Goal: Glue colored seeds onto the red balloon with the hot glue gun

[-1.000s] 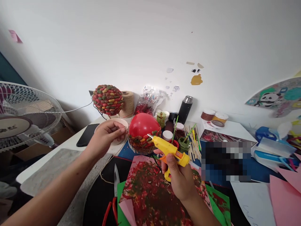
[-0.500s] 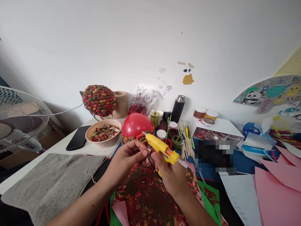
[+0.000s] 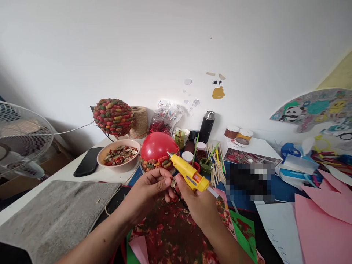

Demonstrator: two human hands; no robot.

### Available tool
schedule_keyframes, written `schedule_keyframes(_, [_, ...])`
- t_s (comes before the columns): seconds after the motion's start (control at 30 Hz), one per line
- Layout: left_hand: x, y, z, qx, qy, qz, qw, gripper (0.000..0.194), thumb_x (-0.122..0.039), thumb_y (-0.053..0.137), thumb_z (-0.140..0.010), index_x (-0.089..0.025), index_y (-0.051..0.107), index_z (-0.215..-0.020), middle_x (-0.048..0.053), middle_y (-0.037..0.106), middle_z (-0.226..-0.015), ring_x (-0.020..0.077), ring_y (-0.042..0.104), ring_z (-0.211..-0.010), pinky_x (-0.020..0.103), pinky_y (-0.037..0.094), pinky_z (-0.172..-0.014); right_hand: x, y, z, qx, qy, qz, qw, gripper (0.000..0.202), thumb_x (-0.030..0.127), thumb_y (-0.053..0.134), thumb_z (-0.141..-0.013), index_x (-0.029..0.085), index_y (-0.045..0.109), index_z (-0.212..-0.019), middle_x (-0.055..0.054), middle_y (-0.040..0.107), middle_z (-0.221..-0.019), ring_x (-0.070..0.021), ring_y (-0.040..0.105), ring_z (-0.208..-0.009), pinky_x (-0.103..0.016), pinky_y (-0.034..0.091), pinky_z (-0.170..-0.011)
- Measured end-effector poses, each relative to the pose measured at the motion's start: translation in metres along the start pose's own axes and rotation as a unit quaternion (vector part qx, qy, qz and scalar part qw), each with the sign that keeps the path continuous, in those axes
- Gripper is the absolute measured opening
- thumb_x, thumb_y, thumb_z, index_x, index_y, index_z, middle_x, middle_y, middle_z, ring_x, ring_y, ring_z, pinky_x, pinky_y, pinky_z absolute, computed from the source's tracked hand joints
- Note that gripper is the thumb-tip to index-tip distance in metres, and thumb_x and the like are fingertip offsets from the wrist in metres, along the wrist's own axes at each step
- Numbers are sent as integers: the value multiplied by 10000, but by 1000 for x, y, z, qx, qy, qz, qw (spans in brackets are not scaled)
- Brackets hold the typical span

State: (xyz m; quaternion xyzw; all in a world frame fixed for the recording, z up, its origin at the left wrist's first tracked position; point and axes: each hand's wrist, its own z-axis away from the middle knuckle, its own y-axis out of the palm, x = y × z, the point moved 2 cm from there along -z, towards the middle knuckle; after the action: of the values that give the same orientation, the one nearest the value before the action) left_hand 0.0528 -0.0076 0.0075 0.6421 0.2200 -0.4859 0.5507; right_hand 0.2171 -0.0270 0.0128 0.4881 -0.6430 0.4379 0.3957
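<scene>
At the far left a fan [image 3: 20, 135] stands beside the worktop [image 3: 85, 152]. A grey cloth [image 3: 55, 212] lies along the near left edge, and a black phone [image 3: 87, 162] lies flat behind it. Just right of the phone, a pink bowl [image 3: 118, 163] holds many small shell-like pieces, red, green and pale. Behind it is a ball [image 3: 113, 117] covered in coloured pieces, with a spool of twine [image 3: 139, 123] close by on its right.

The left hand [image 3: 152, 187] comes next, its thumb and fingers closed in a pinch on a small shell piece [image 3: 173, 182]. Behind that hand sits the red balloon [image 3: 158, 146], its lower part ringed with coloured pieces. The right hand [image 3: 199, 201] has its fingers wrapped round the yellow glue gun [image 3: 188, 171], nozzle pointing up and left, near the balloon; its fingertips meet the left ones at the shell piece. Paint-stained paper [image 3: 176, 234] lies beneath both hands.

Farther right are a black flask [image 3: 206, 128], thin sticks [image 3: 217, 167], a white box [image 3: 254, 148] and pink sheets [image 3: 324, 223].
</scene>
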Motion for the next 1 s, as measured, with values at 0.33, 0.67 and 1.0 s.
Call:
schedule_keyframes(0.33, [-15, -1, -12, 58, -33, 5, 998, 389, -325, 1065, -707, -145, 756, -858, 13, 750, -697, 112, 715, -574, 163, 550, -529, -7, -2, -2, 22, 11, -88, 996, 441, 632, 719, -996, 216, 779, -864, 20, 584, -604, -163, 522, -520, -275, 445, -494])
schedule_keyframes(0.67, [-1, -7, -6, 151, 25, -46, 987, 310, -294, 956, -864, -281, 861, -1159, -14, 721, -849, 90, 707, -620, 165, 584, -566, -10, -6, -3, 16, 73, -211, 975, 703, 837, 706, -931, 162, 858, -1053, 3, 596, -652, -142, 558, -555, -237, 432, -499])
schedule_keyframes(1.0, [6, -2, 6, 118, 172, -262, 942, 552, -199, 829, -957, -377, 737, -1471, 9, 782, -982, 152, 721, -877, 259, 609, -831, -13, -2, -7, 14, 38, -203, 978, 699, 827, 617, -1000, 183, 880, -1067, -16, 653, -659, -172, 598, -576, -289, 513, -586])
